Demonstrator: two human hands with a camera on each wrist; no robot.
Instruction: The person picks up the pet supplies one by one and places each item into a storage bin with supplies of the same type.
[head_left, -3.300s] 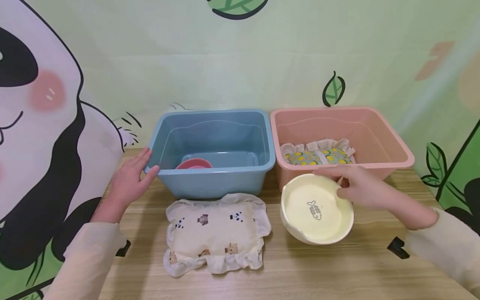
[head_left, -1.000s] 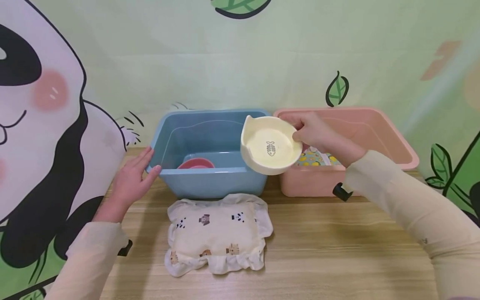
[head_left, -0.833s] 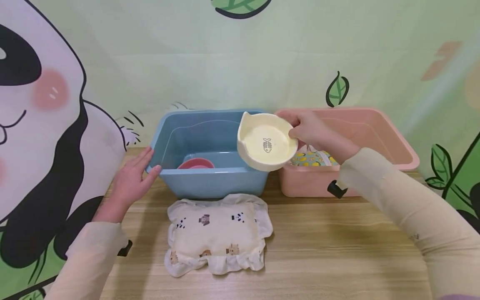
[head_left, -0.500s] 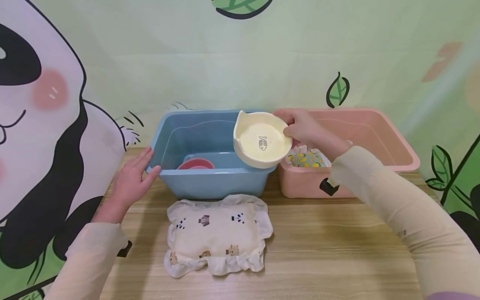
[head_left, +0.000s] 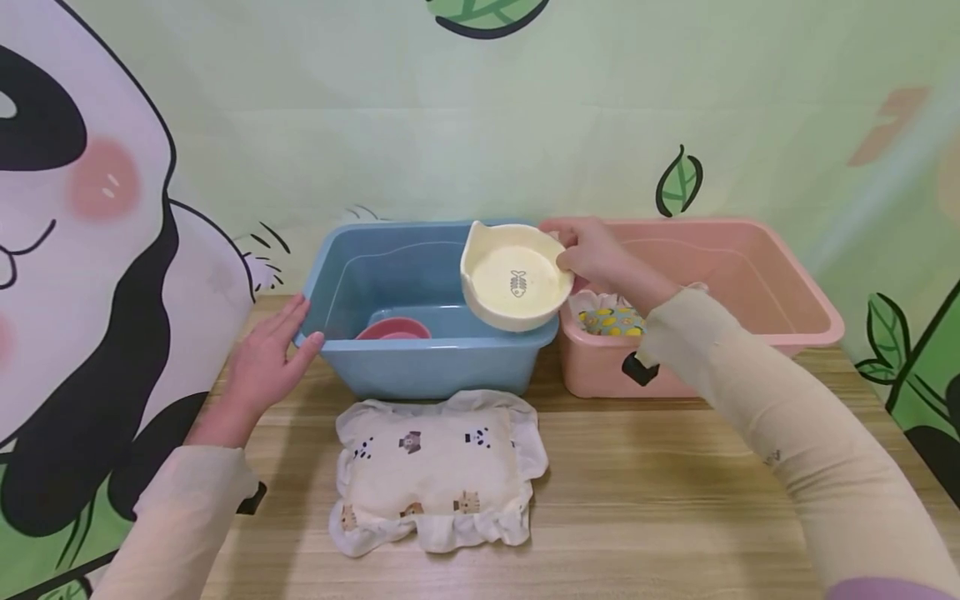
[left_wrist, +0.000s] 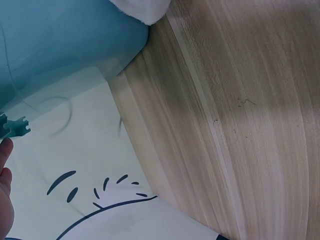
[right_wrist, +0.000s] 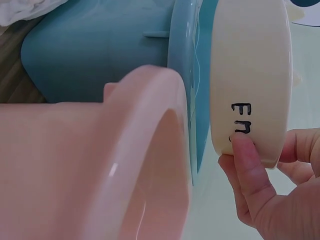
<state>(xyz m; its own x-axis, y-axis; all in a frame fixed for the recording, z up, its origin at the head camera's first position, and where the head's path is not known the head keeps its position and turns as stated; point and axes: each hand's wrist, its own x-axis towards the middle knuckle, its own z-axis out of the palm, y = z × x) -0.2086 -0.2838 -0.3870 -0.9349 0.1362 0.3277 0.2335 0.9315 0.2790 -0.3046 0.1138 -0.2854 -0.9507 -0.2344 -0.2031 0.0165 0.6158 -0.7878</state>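
A cream pet bowl (head_left: 517,279) with a fishbone print inside is held tilted above the right end of the blue bin (head_left: 427,367). My right hand (head_left: 600,257) pinches its right rim; in the right wrist view the fingers (right_wrist: 250,175) press its lettered outer wall. My left hand (head_left: 266,362) rests with straight fingers against the blue bin's left rim. Inside that bin lies a pink-red round dish (head_left: 393,328), mostly hidden by the front wall. A cream frilled pillow (head_left: 435,467) with animal prints lies on the table in front of it.
The pink bin (head_left: 750,275) stands right beside the blue one and contains a lemon-print frilled pillow (head_left: 611,321), partly covered by my right forearm. Both bins are on a wooden table (head_left: 637,500), backed by a printed cloth (head_left: 360,125).
The right hand has carried the bowl from in front of the pink bin up and leftward to above the blue bin, drifting slowly left lately. The left hand has stayed put.
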